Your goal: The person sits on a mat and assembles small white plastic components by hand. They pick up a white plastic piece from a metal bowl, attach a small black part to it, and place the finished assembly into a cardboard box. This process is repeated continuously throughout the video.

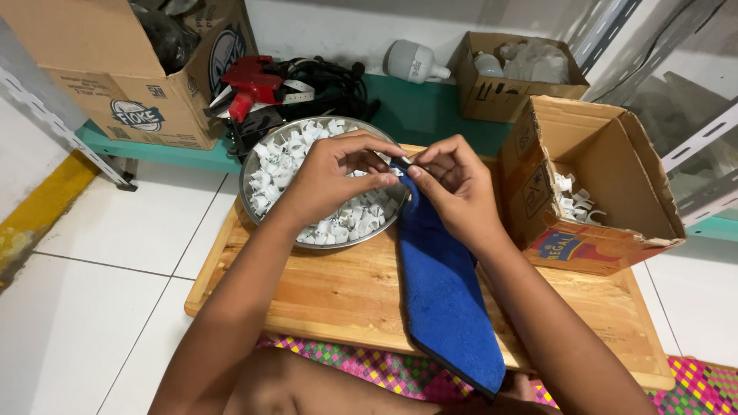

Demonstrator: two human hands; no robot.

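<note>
White floor tiles surround the low wooden bench (pixel 323 296); both hands' fingers (pixel 430 170) pinch a small white plastic clip (pixel 405 163) over the blue cloth (pixel 446 300); it could slip, tiny as it is.

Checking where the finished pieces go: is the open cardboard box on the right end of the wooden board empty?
No: the open cardboard box holds a small heap of white plastic clips in its bottom corner.

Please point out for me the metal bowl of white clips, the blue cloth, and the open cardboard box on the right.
metal bowl (pixel 247 201), head view, on its left rim.
blue cloth (pixel 446 300), head view, on the middle of its flat surface.
open cardboard box (pixel 607 150), head view, on its bare inner back wall.
</note>
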